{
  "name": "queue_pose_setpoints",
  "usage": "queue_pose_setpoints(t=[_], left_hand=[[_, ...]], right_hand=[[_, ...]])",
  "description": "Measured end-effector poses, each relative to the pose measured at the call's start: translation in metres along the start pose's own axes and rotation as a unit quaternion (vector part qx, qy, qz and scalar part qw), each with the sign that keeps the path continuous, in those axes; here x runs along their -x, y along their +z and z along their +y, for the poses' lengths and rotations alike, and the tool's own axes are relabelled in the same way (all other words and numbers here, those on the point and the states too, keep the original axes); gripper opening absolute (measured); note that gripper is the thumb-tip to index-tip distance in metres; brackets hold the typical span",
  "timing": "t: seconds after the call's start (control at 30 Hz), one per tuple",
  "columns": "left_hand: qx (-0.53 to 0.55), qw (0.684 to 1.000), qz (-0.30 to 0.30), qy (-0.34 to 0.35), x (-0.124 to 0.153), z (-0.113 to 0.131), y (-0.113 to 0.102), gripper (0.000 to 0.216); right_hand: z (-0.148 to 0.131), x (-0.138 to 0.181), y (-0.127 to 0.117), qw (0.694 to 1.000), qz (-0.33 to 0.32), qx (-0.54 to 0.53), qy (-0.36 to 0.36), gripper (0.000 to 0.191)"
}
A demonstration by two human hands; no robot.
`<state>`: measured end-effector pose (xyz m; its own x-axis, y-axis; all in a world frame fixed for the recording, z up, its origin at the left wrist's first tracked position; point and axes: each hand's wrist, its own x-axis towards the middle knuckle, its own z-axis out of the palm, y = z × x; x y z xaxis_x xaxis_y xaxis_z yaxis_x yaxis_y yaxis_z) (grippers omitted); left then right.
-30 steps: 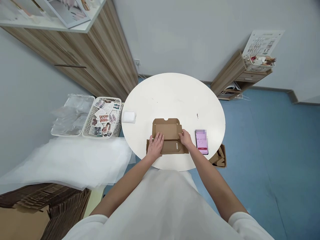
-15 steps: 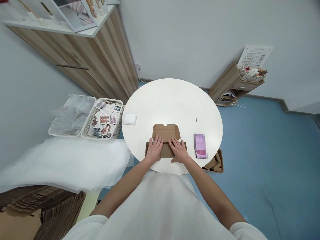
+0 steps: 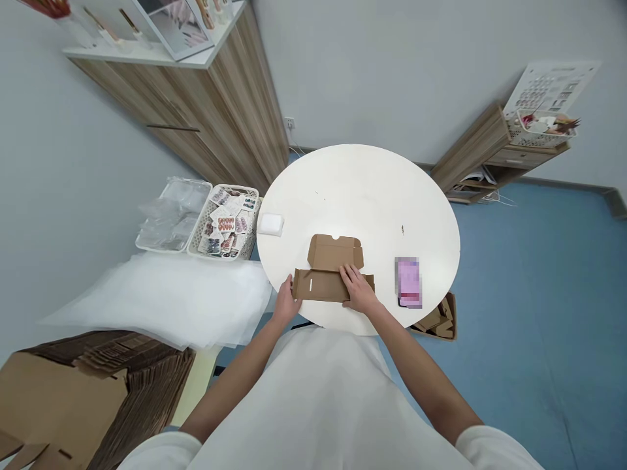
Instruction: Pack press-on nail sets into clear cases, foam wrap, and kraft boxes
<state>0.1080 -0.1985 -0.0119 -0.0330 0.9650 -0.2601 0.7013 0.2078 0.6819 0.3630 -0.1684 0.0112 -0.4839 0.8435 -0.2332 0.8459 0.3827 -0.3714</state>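
Note:
A flat brown cardboard mailer box lies partly folded at the near edge of the round white table. My right hand lies flat on the box's near panel, fingers stretched out and pressing down. My left hand is at the box's left end, its fingers curled round the left flap at the table's edge. The box's far lid panel stands slightly raised.
A phone lies right of the box and a small white pad to its left. Two white baskets of nail cards and clear bags stand left, beside white foam sheets. Stacked flat cardboard sits lower left; scraps lie in a floor box.
My left hand slid off the box's top to its left end and took the flap. My right hand stayed pressing the near panel. The camera view shifted slightly.

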Motion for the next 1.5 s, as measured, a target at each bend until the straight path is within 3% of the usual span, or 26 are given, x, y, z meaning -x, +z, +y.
queue_pose_setpoints(t=[0.17,0.4,0.77,1.1,1.5], left_hand=[[0.025,1.0,0.007,-0.012,-0.009,0.014,-0.001,0.048],[0.068,0.997,-0.022,0.013,0.001,0.034,-0.002,0.062],[0.039,0.995,-0.073,0.057,-0.016,0.02,-0.01,0.054],[-0.066,0.99,-0.108,0.068,-0.026,0.018,-0.015,0.038],[-0.118,0.981,-0.155,0.015,-0.041,0.021,-0.023,0.033]], right_hand=[[-0.004,-0.003,0.002,1.0,0.003,-0.009,-0.004,0.118],[-0.022,-0.007,0.01,1.0,0.018,-0.006,0.019,0.118],[-0.043,-0.005,0.018,0.998,0.035,0.002,0.045,0.116],[-0.053,-0.002,0.025,0.997,0.033,0.016,0.063,0.116],[-0.052,0.006,0.021,0.997,-0.024,0.046,0.058,0.125]])
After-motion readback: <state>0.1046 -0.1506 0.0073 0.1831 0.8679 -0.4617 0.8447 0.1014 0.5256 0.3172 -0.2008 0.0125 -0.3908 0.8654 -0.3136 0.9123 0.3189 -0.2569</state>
